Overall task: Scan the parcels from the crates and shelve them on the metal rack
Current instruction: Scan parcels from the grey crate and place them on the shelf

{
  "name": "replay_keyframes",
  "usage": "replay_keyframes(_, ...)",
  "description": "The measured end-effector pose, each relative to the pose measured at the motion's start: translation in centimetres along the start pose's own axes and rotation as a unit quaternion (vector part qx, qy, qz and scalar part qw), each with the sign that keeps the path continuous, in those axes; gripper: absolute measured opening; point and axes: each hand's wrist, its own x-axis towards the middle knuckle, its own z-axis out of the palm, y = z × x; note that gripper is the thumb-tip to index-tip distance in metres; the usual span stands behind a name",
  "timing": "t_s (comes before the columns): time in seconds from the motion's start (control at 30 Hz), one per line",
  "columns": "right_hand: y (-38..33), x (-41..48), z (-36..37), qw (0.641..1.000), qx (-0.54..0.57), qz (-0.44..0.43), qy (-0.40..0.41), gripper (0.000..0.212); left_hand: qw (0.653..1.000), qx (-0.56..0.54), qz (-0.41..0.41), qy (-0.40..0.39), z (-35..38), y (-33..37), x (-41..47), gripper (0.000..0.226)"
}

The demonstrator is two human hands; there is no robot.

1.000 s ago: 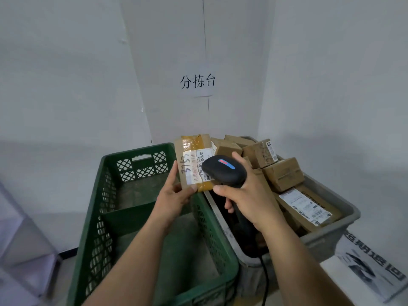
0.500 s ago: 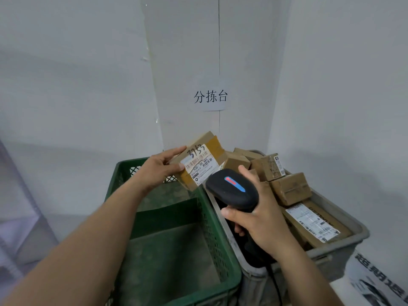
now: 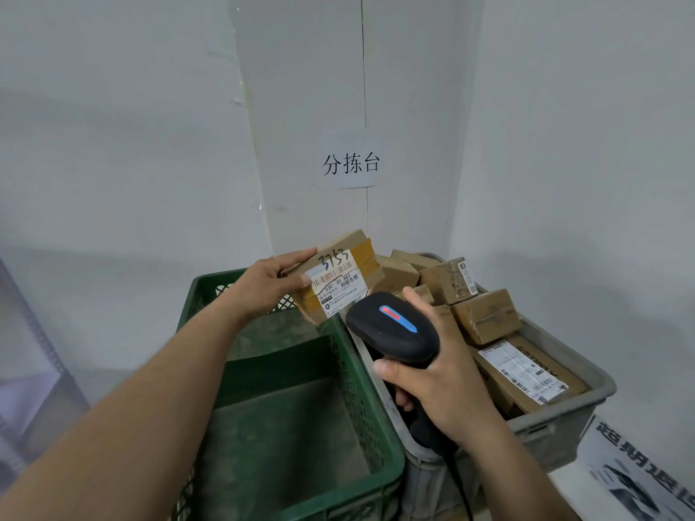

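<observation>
The left hand (image 3: 263, 287) has its fingers (image 3: 297, 257) clamped on a labelled parcel (image 3: 338, 280), and just below them the right hand (image 3: 432, 377) grips the scanner (image 3: 391, 327). Many parcels fill the grey crate (image 3: 564, 411) right of the fingers, the green crate (image 3: 380, 438) looks empty, and nothing is shelved in view.

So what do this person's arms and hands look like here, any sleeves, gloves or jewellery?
Both forearms are bare as far as the frame shows, with no sleeve in view. The left hand and right hand wear no gloves, and no rings, watch or wristband are visible.
</observation>
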Motion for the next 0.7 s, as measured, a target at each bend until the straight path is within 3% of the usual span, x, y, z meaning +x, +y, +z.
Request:
replay_keyframes(0.53, 0.2, 0.3, -0.3, 1.0, 0.01, 0.006, 0.014, 0.088, 1.0, -0.003, -0.017, 0.003, 0.1, -0.1, -0.2, 0.044)
replay_keyframes(0.7, 0.2, 1.0, -0.6, 0.999, 0.016, 0.011, 0.042, 0.088, 0.998, -0.056, -0.019, 0.031, 1.3, 0.2, -0.2, 0.048)
